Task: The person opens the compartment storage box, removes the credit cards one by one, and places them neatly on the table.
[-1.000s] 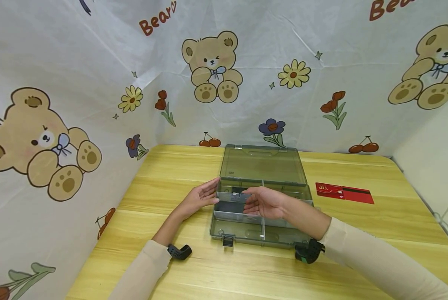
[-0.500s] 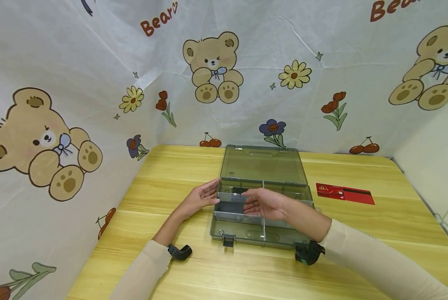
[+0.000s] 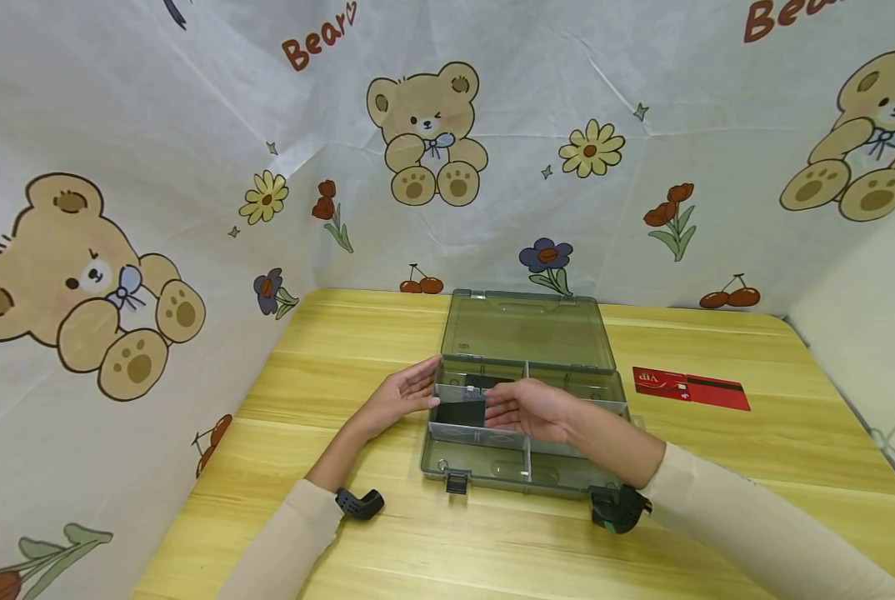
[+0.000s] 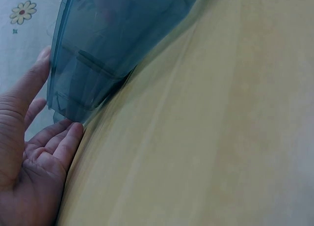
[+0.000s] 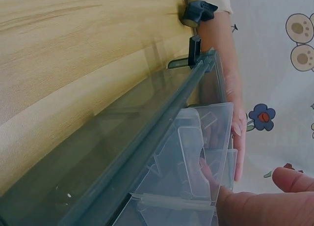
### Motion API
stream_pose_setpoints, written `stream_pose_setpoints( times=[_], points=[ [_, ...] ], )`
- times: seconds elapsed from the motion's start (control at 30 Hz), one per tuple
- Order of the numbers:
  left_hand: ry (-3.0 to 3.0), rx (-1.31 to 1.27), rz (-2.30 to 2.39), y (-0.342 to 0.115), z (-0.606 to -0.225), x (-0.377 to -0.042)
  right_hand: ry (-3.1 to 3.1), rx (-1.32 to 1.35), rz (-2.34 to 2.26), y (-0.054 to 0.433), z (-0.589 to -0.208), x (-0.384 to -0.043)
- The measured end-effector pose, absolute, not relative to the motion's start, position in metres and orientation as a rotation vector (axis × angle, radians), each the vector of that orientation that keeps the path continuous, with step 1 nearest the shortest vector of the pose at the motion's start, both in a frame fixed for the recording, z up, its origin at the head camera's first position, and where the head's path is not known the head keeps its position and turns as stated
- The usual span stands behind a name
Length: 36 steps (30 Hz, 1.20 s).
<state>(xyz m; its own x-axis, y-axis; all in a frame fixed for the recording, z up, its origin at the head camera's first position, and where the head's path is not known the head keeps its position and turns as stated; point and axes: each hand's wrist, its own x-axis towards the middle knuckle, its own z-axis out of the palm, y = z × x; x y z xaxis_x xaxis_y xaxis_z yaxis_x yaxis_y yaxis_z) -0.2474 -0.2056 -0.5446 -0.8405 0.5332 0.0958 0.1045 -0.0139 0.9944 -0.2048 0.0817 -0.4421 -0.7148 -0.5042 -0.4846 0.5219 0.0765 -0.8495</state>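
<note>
A green translucent compartment box (image 3: 480, 479) lies open on the table, lid back. My left hand (image 3: 398, 400) rests at its left side with fingers extended; the left wrist view shows fingertips touching the box's corner (image 4: 73, 110). My right hand (image 3: 533, 408) reaches into the middle row, its fingers beside the right edge of a flat black piece (image 3: 460, 414) in the left compartment. A second dark flat piece (image 3: 479, 382) lies in the compartment behind, partly hidden by that hand. In the right wrist view my right thumb (image 5: 289, 180) stands apart from the clear dividers (image 5: 191, 142).
Two red cards (image 3: 657, 383), one marked VIP and one with a black stripe (image 3: 717, 393), lie right of the box. Black latches (image 3: 457, 482) stick out at the box's front. A bear-printed cloth (image 3: 492, 233) hangs behind the wooden table (image 3: 447, 550).
The flat black piece in the middle-left compartment looks darker and its edges show more clearly. My right fingers have shifted only slightly. My left hand keeps its place.
</note>
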Motion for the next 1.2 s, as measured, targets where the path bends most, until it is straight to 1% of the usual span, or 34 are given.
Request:
stream_pose_setpoints(
  times=[0.5,1.07,1.2],
  points=[
    [1.951,0.668,1.928,-0.206,-0.546,-0.248,1.683,-0.056,-1.740,0.079,-0.446,-0.203],
    [1.955,0.667,1.922,-0.205,-0.549,-0.249,1.748,-0.093,-1.729,0.072,-0.448,-0.205],
    [1.942,0.658,1.928,-0.205,-0.550,-0.250,1.778,-0.069,-1.721,0.067,-0.448,-0.206]
  ],
)
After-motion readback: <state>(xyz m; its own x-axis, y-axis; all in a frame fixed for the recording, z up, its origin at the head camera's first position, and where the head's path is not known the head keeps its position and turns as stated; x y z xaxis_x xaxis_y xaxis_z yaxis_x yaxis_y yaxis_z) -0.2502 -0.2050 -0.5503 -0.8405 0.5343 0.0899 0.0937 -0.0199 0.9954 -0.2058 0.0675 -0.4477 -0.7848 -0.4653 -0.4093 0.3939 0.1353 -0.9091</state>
